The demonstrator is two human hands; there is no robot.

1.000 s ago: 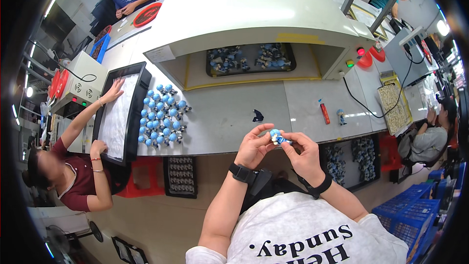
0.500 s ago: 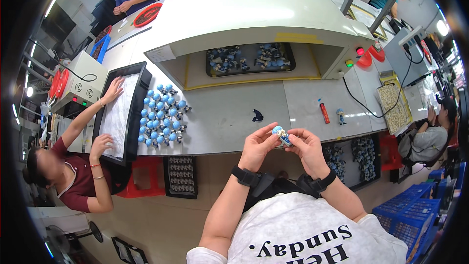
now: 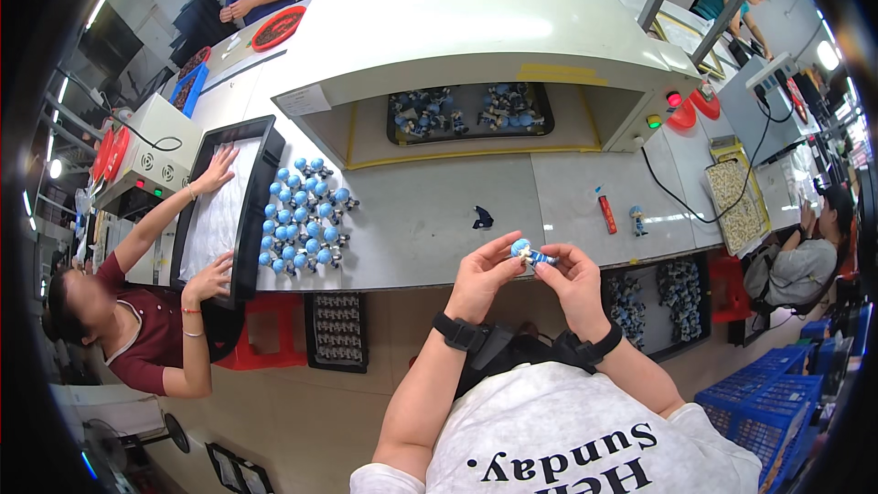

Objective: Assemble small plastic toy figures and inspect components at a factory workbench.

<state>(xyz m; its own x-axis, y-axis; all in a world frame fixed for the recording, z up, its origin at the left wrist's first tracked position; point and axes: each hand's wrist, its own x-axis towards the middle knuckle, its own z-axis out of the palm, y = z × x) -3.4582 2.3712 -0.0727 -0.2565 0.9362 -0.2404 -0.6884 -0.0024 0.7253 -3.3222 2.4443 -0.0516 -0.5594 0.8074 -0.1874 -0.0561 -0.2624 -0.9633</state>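
A small toy figure [image 3: 530, 254] with a light-blue head and a blue-and-white body is held just off the table's front edge. My left hand [image 3: 487, 276] pinches it at the head end. The fingers of my right hand [image 3: 572, 284] close on its other end. The figure lies roughly sideways, head to the left. Beyond my hands a small dark-blue piece [image 3: 483, 218] rests on the table. Further right are a red tube [image 3: 606, 212] with a blue tip and a similar blue figure [image 3: 637, 220].
A large white hood [image 3: 476, 27] spans the back, with a black tray [image 3: 471, 139] of figures inside. Several blue-headed figures [image 3: 306, 215] stand at left beside a co-worker's black tray [image 3: 261, 183]. Another tray [image 3: 681, 329] sits below the table edge; blue crates [image 3: 764, 402] are lower right.
The toy figure has turned in my fingers from tilted to nearly sideways, showing its striped body. The co-worker's lower hand at the left has moved right, to the tray's edge.
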